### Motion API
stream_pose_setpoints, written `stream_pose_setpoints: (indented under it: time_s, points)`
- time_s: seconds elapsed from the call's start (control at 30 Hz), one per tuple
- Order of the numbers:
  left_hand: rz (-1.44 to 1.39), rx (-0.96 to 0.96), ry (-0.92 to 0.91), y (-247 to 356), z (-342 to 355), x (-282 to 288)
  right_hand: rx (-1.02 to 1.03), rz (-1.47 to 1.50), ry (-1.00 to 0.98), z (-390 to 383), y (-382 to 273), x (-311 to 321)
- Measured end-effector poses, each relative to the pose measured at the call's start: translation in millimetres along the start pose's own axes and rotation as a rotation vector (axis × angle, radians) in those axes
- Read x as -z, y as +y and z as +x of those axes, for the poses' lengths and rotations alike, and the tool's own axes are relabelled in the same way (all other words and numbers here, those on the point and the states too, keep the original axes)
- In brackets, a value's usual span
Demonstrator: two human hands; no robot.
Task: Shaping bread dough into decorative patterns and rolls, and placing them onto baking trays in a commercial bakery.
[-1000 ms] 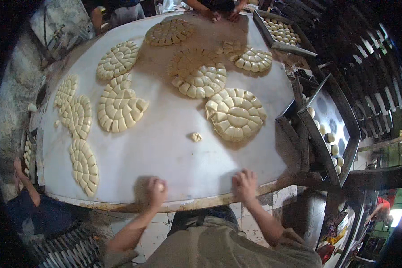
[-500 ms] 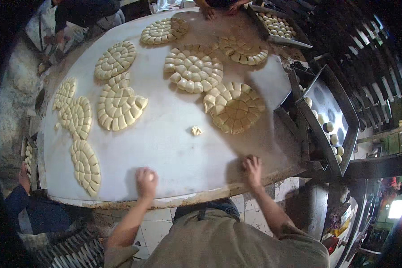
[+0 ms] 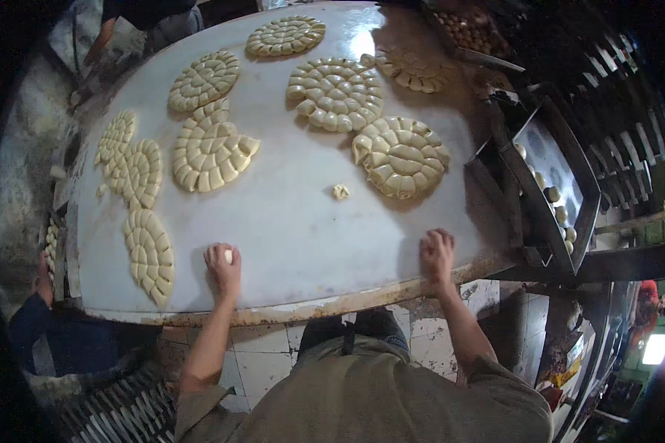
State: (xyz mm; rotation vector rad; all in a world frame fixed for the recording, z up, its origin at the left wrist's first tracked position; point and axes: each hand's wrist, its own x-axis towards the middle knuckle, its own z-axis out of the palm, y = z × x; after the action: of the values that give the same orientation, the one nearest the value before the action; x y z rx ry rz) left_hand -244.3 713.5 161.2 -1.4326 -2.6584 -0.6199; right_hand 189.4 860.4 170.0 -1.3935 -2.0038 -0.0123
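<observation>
My left hand (image 3: 222, 262) is on the pale work table (image 3: 273, 258) near its front edge, fingers curled round a small dough ball (image 3: 229, 256). My right hand (image 3: 437, 255) rests on the table further right, fingers curled down; whatever may be under them is hidden. Flat rounds of dough divided into small pieces lie about the table, among them a folded-edged round (image 3: 399, 159) beyond my right hand and an elongated piece (image 3: 148, 258) left of my left hand. A small scrap of dough (image 3: 340, 191) sits between my hands, further back.
On the right stand a metal tray (image 3: 550, 159) with dough balls and a dark slatted rack (image 3: 628, 148). Another full tray (image 3: 473, 33) is at the back right. Co-workers appear at the left (image 3: 59, 332), top left (image 3: 140, 18) and far right (image 3: 646, 299). Tiled floor shows below the table edge.
Both my hands have moved outward, farther apart, and sit higher in the picture, still curled. The view has shifted slightly, and the co-worker's hands at the far edge no longer show clearly.
</observation>
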Motion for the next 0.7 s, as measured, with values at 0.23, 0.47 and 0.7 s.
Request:
stream_pose_setpoints:
  time_s: [0.23, 0.47, 0.7]
  points:
    - [-0.938, 0.511, 0.106, 54.3, 42.1, -56.7, -0.673, 0.991, -0.284, 52.4, -45.1, -45.9]
    - [-0.804, 0.056, -0.113, 165.0, 25.9, -63.6, -0.075, 0.601, -0.058, 74.8, -107.2, -128.4]
    - [-0.523, -0.351, -0.178, 196.8, 57.7, -103.6, -0.044, 0.571, -0.173, 65.8, -106.3, -128.8]
